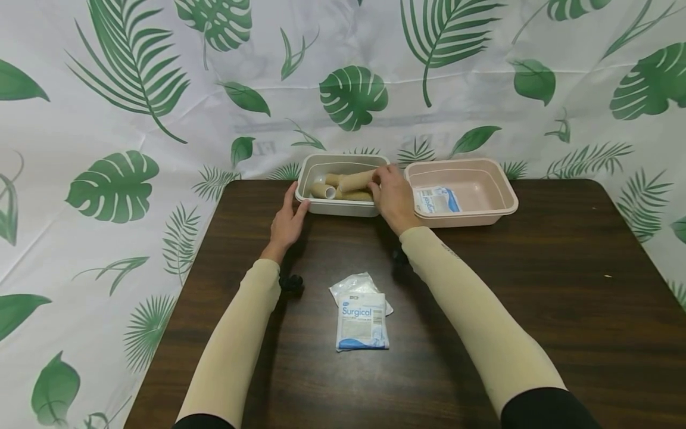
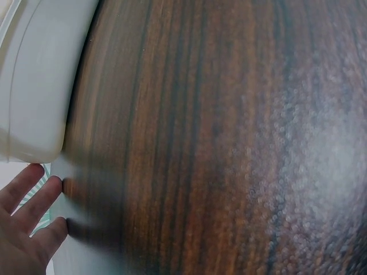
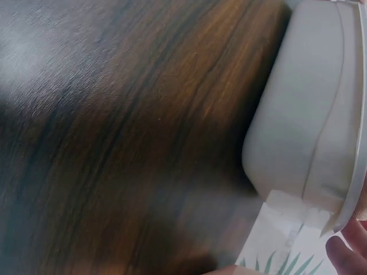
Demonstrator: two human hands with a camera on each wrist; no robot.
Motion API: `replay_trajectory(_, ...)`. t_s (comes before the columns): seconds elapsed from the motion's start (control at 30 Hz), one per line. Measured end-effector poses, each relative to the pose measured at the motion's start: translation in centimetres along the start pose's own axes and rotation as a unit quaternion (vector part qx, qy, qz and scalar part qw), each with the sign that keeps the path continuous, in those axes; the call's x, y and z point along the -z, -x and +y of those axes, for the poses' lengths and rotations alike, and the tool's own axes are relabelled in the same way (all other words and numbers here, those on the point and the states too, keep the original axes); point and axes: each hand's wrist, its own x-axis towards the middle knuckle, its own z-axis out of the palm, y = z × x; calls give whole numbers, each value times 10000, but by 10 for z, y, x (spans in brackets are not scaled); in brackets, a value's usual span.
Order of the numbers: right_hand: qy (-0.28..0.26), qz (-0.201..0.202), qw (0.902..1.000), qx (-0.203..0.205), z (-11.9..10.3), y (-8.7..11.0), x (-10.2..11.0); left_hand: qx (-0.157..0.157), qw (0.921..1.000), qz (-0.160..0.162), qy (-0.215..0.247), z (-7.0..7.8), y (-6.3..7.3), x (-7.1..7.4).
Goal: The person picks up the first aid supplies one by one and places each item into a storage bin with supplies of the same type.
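At the back of the table, a light grey plastic bin (image 1: 337,207) holds several tan rolls (image 1: 354,195), one showing a white, hollow end. My left hand (image 1: 286,223) is at the bin's front left corner, thumb and fingers spread at its rim. In the left wrist view, the extended fingers (image 2: 35,200) lie beside the bin's end wall. Over the bin's right end, my right hand (image 1: 393,196) pinches the end of the uppermost tan roll (image 1: 357,180), which lies slantwise over the others. The right wrist view shows the fingertips (image 3: 344,255) by the bin's rim, the roll mostly hidden.
A pink bin (image 1: 485,205) stands close to the right, with a blue-and-white packet (image 1: 436,200) inside. Nearer me on the dark wooden table (image 1: 536,298) lie a white packet marked Surgical (image 1: 362,325) and a clear packet (image 1: 356,283) partly under it. A leaf-printed cloth (image 1: 300,119) hangs behind.
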Motion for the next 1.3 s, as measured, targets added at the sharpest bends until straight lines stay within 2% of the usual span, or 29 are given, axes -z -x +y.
replay_trajectory(0.1, 57, 18, 9998, -200, -1, -3, 0, -4, 10000, -25, 15, 1, 0, 0)
replay_trajectory(0.2, 125, -131, 9996, -235, -2, -7, 1, -6, 10000, -42, 27, 1, 0, 1)
replay_trajectory(0.43, 522, -929, 9943, 63, 1, -13, -2, 31, 10000, -43, 20, 2, -1, 1)
replay_trajectory(0.63, 100, -1443, 9894, 136, 2, -13, -2, 53, 10000, -72, 2, 1, -1, 0)
replay_trajectory(0.77, 74, -1656, 9859, 224, 1, -11, 0, 63, 10000, -44, 10, 1, 0, 0)
replay_trajectory(0.9, 132, -1720, 9844, 349, 1, -9, 2, 26, 10000, -10, 41, 1, -1, 0)
replay_trajectory(1.3, 150, -1562, 9843, 809, -5, -2, 3, 78, 10000, -14, -30, -1, -1, 0)
